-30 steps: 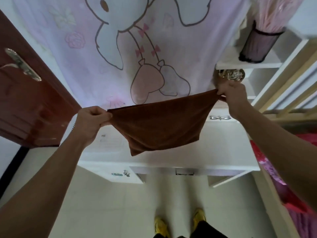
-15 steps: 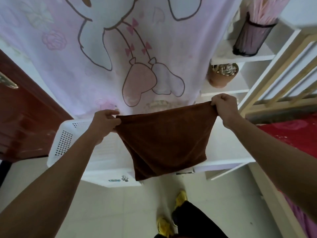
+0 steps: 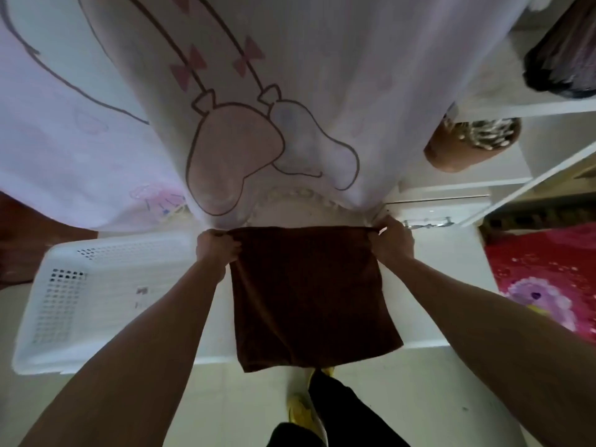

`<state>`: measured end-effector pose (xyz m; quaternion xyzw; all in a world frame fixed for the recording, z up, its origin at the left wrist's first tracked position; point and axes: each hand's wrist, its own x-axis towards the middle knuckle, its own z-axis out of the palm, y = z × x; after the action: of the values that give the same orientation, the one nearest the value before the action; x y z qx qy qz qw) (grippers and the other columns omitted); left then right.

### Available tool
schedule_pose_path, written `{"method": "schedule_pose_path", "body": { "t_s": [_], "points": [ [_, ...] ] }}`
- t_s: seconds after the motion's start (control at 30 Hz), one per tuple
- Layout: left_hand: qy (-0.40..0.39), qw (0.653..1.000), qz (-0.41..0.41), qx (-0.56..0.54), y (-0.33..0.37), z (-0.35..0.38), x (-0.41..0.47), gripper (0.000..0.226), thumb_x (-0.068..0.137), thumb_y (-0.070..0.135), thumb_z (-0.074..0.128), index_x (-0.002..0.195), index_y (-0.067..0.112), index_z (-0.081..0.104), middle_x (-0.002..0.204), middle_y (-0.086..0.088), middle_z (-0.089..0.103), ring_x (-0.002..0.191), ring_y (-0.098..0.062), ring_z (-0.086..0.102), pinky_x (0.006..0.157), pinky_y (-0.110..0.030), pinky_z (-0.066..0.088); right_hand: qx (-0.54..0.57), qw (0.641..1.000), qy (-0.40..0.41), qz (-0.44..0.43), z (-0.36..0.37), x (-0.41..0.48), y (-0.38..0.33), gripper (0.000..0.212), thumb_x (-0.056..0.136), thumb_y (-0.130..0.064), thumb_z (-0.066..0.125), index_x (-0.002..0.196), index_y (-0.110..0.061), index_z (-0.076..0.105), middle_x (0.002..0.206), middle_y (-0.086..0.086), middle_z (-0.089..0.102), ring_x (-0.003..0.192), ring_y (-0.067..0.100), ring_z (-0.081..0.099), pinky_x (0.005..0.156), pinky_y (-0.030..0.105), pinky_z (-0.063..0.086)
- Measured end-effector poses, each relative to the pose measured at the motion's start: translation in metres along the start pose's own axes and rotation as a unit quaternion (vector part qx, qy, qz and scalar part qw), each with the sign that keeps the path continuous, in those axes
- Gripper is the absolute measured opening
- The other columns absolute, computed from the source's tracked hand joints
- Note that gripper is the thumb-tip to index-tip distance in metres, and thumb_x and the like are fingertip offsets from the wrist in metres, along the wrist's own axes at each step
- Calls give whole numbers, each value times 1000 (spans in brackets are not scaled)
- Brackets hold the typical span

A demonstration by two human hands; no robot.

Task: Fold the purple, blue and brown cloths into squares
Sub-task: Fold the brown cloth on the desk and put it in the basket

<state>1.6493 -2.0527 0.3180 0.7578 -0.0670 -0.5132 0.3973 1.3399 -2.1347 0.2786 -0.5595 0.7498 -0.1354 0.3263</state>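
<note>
The brown cloth is stretched flat in front of me, roughly square, its lower edge reaching past the front edge of the white table. My left hand pinches its top left corner. My right hand pinches its top right corner. Both hands are at the far side of the table, close to the hanging curtain. No purple or blue cloth is in view.
A white perforated plastic basket stands on the table's left part. A pale cartoon-print curtain hangs behind. White shelves at the right hold a brown pot. A red bedspread lies at the far right. My feet are on the tiled floor.
Both hands have come closer together and lowered the brown cloth toward the table. The cloth now hangs straight and flat instead of sagging. The view has tilted further down.
</note>
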Motion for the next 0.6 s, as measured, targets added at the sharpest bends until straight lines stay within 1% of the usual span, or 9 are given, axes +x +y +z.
{"method": "schedule_pose_path", "body": {
  "t_s": [0.07,0.17,0.23,0.27,0.33,0.4,0.43,0.53,0.6],
  "points": [
    [16,998,33,43,-10,11,7,14,89,2,43,83,7,55,79,-14,54,65,-25,53,61,-30,44,7,999,-29,12,15,9,4,22,79,-17,57,99,-22,66,94,11,72,95,31,64,75,29,43],
    [11,982,110,151,-30,19,5,18,81,2,54,87,19,53,84,-5,59,75,-25,58,73,-38,49,18,998,-57,2,27,9,9,37,83,-10,52,115,-21,64,103,10,71,97,33,64,83,38,52],
    [35,960,148,235,-51,19,-1,31,80,12,58,110,19,53,98,-1,62,90,-24,61,83,-41,52,51,998,-40,0,25,3,14,39,85,-13,55,123,-22,60,104,4,71,96,27,65,84,38,52],
    [58,947,168,268,-65,16,-5,37,81,15,59,117,16,51,104,-1,62,93,-24,60,84,-40,51,68,997,-26,5,21,-3,19,38,85,-16,58,123,-22,59,102,2,71,94,23,65,81,35,51],
    [101,929,196,299,-94,6,-17,31,83,15,60,113,10,53,103,-7,63,93,-26,60,78,-34,46,48,999,4,8,11,-18,30,29,85,-24,63,114,-21,61,96,-1,71,90,20,65,77,30,46],
    [113,918,187,332,-126,-4,-34,22,84,18,61,105,10,57,99,-8,66,92,-27,62,73,-31,41,-10,1000,3,17,3,-39,49,18,85,-34,64,100,-24,64,92,-4,72,89,21,66,78,32,47],
    [113,915,161,351,-142,-11,-40,21,85,20,62,103,10,60,98,-8,68,92,-28,63,73,-31,42,-39,999,-15,26,1,-50,60,17,84,-40,63,93,-26,65,90,-5,72,89,22,67,80,33,49],
    [116,916,73,377,-187,-35,-59,24,84,30,66,97,10,64,94,-10,71,92,-31,64,73,-33,46,-108,990,-65,66,3,-92,102,29,79,-60,60,84,-31,62,83,-10,70,82,19,66,80,34,52],
    [125,935,-2,331,-213,-48,-66,38,78,42,72,96,9,65,93,-13,71,94,-34,64,81,-39,51,-128,987,-65,75,6,-118,125,34,75,-64,63,80,-31,58,79,-11,67,77,18,63,76,34,52]
  ]
}}
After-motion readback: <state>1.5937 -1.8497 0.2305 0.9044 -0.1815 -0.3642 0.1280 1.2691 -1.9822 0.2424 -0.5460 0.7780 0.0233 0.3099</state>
